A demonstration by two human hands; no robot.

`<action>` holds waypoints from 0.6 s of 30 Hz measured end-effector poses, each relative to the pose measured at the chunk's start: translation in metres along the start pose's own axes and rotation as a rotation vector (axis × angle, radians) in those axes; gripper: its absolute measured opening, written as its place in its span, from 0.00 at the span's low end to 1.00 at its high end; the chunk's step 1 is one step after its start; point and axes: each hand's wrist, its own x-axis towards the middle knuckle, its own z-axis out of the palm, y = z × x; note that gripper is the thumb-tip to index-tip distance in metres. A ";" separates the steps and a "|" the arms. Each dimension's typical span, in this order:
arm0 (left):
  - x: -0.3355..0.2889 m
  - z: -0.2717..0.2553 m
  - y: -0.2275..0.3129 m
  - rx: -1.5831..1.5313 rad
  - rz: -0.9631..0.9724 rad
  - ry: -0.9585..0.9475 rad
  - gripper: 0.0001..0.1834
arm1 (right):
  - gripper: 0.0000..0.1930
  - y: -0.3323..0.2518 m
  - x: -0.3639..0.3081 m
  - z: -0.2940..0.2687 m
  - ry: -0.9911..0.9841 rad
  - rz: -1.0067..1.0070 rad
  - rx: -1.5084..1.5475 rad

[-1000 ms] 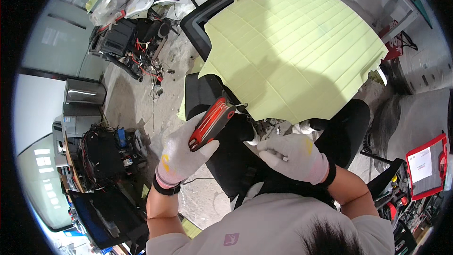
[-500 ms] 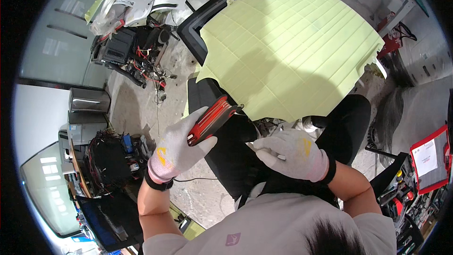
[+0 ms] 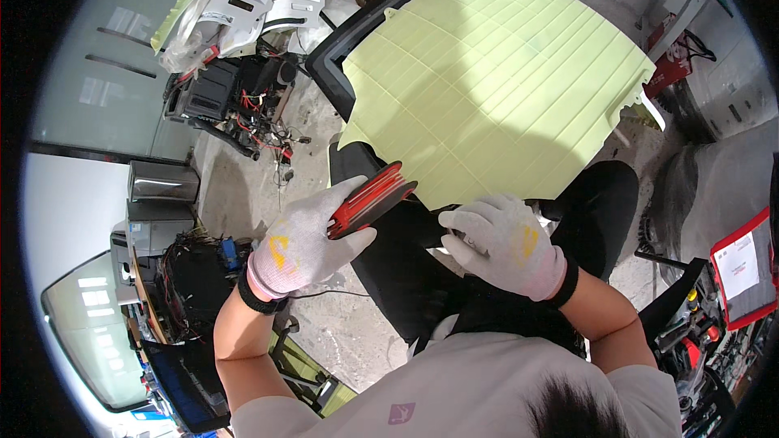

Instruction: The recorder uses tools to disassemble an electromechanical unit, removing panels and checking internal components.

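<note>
In my gloved left hand [image 3: 304, 235] is a red-and-black folding tool [image 3: 372, 201], gripped between thumb and fingers and tilted up to the right. It lies above my left thigh, just off the near left corner of a pale yellow-green ribbed panel [image 3: 479, 89]. My gloved right hand [image 3: 511, 247] is at the panel's near edge, its fingers curled toward the thumb. Something small and greyish shows between them, too small to name. The panel rests in front of my knees, partly over a dark-rimmed part [image 3: 324, 57].
White plastic housings [image 3: 243, 8] stand at the far left, above a tangle of wires and dark parts [image 3: 251, 105]. At the right are a red-edged case [image 3: 755, 296] and loose hand tools [image 3: 686, 349]. A dark box with cables [image 3: 191, 284] sits at the left.
My right hand has drawn its fingers in closer to the thumb and shifted slightly. The left hand still holds the folding tool, whose small projecting end no longer shows. The view has shifted a little.
</note>
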 end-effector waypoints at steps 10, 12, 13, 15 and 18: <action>0.008 0.003 -0.007 0.058 0.075 0.039 0.28 | 0.10 0.012 -0.001 0.004 0.068 -0.059 -0.056; 0.008 0.003 -0.006 0.040 0.098 0.069 0.26 | 0.11 0.013 -0.002 0.003 0.053 -0.053 -0.054; 0.007 0.001 -0.006 0.007 0.088 0.055 0.26 | 0.10 0.013 -0.002 0.003 0.034 -0.047 -0.056; 0.004 -0.005 -0.004 -0.024 0.075 0.044 0.26 | 0.10 0.013 -0.002 0.002 0.015 -0.045 -0.057; 0.004 -0.018 0.001 -0.034 -0.071 -0.103 0.30 | 0.10 0.015 -0.002 0.002 -0.003 -0.042 -0.078</action>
